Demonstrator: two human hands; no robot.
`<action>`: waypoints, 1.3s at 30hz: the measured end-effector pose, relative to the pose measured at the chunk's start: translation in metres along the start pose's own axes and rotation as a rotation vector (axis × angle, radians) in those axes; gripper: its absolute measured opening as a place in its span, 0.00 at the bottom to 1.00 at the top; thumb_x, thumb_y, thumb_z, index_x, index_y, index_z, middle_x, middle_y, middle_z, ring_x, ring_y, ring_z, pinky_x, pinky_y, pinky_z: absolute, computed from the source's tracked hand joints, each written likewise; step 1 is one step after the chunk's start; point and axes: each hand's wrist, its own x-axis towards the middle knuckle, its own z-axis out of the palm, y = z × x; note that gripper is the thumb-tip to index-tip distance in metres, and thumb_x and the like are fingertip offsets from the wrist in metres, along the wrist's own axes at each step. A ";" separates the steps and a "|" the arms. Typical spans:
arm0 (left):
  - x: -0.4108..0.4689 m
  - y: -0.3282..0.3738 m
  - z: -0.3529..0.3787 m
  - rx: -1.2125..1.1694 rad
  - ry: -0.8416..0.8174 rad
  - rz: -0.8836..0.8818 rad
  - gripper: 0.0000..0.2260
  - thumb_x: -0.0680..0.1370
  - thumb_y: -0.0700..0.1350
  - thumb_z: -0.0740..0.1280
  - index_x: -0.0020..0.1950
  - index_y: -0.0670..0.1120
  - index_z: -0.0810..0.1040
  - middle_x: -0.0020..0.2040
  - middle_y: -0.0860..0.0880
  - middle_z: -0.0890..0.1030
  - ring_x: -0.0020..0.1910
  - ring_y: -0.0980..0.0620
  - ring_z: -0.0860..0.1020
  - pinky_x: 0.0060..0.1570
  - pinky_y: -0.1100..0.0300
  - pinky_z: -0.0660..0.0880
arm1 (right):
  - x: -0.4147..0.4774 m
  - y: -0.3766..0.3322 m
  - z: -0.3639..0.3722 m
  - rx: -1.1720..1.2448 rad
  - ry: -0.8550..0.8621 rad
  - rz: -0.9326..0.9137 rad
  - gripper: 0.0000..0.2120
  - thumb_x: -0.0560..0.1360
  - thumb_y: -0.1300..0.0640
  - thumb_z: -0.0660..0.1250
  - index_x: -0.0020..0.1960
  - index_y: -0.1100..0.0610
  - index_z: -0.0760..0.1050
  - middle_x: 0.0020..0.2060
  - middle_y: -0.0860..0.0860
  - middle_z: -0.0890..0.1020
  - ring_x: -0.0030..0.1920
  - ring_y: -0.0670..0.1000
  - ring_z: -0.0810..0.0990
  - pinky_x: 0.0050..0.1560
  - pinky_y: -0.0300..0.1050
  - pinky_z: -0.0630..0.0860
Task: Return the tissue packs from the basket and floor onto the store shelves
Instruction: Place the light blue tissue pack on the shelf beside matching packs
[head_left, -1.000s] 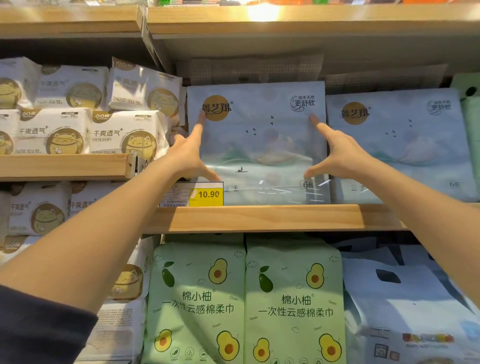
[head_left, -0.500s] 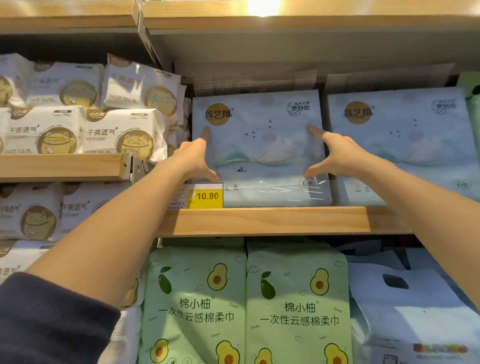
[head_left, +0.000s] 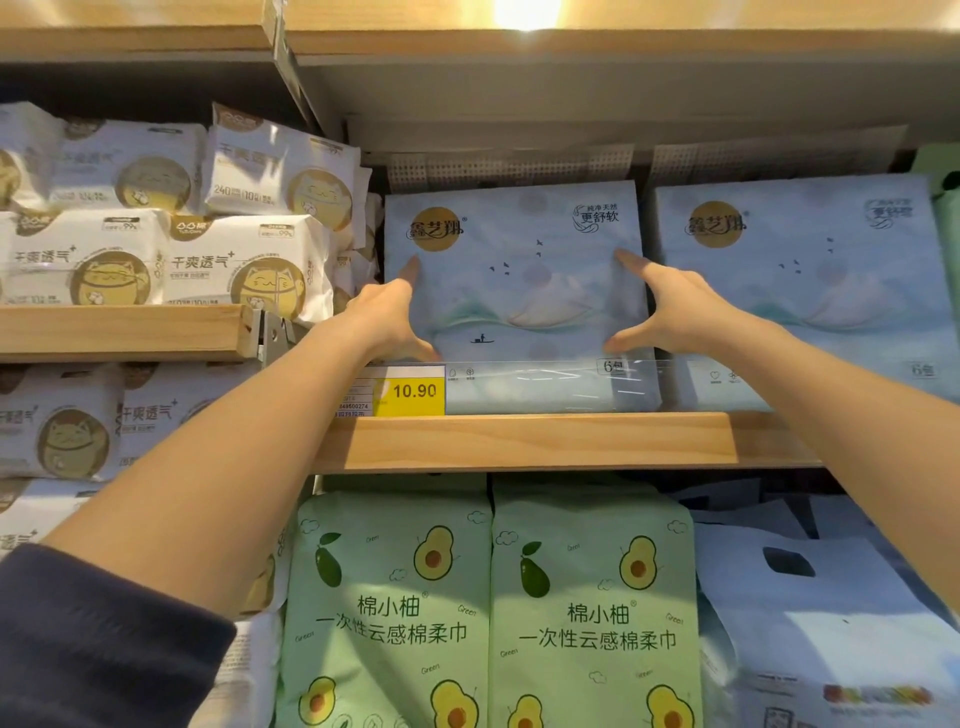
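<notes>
Wooden store shelf (head_left: 540, 441), light pine front lip. On it stands the pale blue square tissue pack (head_left: 514, 291), upright, gold disc logo, "更舒软" top right, "6包" low right. Twin blue pack (head_left: 800, 291) just beside it, to the right. Below: two green avocado-print packs (head_left: 488, 613) reading "棉小柚 一次性云感棉柔巾". To the left, white cat-print packs (head_left: 171, 260), "干爽透气". Left hand (head_left: 387, 325) and right hand (head_left: 662, 306) flat against the pack's face, fingers spread, thumbs splayed low. Yellow price tag (head_left: 410, 395): "10.90".
</notes>
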 end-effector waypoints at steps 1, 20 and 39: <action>-0.001 0.000 -0.001 -0.002 0.002 -0.002 0.52 0.67 0.53 0.75 0.76 0.47 0.40 0.71 0.37 0.64 0.67 0.37 0.66 0.61 0.47 0.68 | -0.001 0.000 -0.001 0.004 0.003 0.000 0.51 0.64 0.52 0.77 0.75 0.50 0.47 0.71 0.58 0.64 0.69 0.60 0.63 0.59 0.52 0.68; -0.025 0.008 -0.011 -0.100 0.117 0.029 0.34 0.77 0.58 0.60 0.75 0.44 0.49 0.72 0.35 0.59 0.71 0.38 0.59 0.65 0.47 0.62 | -0.027 -0.003 -0.015 -0.041 0.062 -0.037 0.36 0.73 0.48 0.67 0.75 0.51 0.52 0.67 0.59 0.69 0.64 0.61 0.69 0.61 0.56 0.69; -0.108 0.032 -0.042 -0.099 0.160 0.035 0.27 0.79 0.53 0.58 0.74 0.43 0.57 0.72 0.41 0.63 0.71 0.43 0.62 0.67 0.49 0.60 | -0.101 0.001 -0.067 0.037 0.005 -0.066 0.29 0.75 0.47 0.63 0.73 0.51 0.57 0.71 0.55 0.65 0.69 0.58 0.65 0.67 0.58 0.64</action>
